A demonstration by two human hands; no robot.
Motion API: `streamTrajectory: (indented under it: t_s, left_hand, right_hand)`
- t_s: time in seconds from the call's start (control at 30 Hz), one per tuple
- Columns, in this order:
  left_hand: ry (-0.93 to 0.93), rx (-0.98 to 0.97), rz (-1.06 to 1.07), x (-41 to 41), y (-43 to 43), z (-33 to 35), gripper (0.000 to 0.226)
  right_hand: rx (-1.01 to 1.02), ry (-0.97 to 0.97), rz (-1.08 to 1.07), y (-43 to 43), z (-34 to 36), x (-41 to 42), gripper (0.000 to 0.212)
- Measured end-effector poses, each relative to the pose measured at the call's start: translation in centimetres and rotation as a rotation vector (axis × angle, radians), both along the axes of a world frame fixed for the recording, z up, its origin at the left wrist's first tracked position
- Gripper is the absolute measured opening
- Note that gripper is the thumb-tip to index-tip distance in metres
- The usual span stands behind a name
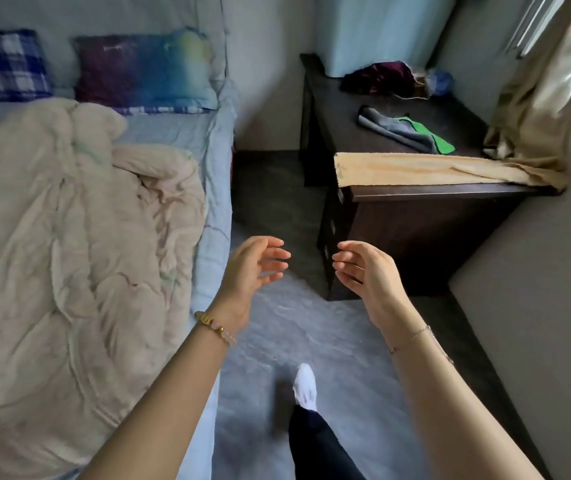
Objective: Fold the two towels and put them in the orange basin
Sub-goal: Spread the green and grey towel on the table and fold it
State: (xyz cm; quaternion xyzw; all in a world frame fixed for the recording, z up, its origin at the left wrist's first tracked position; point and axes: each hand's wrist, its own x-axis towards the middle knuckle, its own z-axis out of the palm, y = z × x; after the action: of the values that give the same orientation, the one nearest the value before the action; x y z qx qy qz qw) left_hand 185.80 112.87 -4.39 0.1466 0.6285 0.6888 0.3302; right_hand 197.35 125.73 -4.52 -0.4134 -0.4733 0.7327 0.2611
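Landmark: dark wooden cabinet [412, 216] against the grey wall.
Towels: crumpled grey and bright green cloth towels [405, 131] lie touching each other on the cabinet top, behind a tan cloth strip [415, 169] along its front edge.
Left hand [251, 268]: in the air before the cabinet, fingers spread and curled, holding nothing.
Right hand [368, 271]: near the left, facing it, fingers loose, empty.
Orange basin: outside this view.

Bed [173, 140] on left w/ quilt [69, 237] on it; desk [433, 199] right, two towels [405, 129] on top.
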Motion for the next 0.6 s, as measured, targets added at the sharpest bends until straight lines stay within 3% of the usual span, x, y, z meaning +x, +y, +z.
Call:
streamTrajectory:
  t_s: [0.6]
  left_hand:
    - [-0.028, -0.013, 0.216, -20.2, 21.7, 1.9, 0.022]
  right_hand:
    - [-0.039, 0.043, 0.105, 24.0, 0.7, -21.4, 0.022]
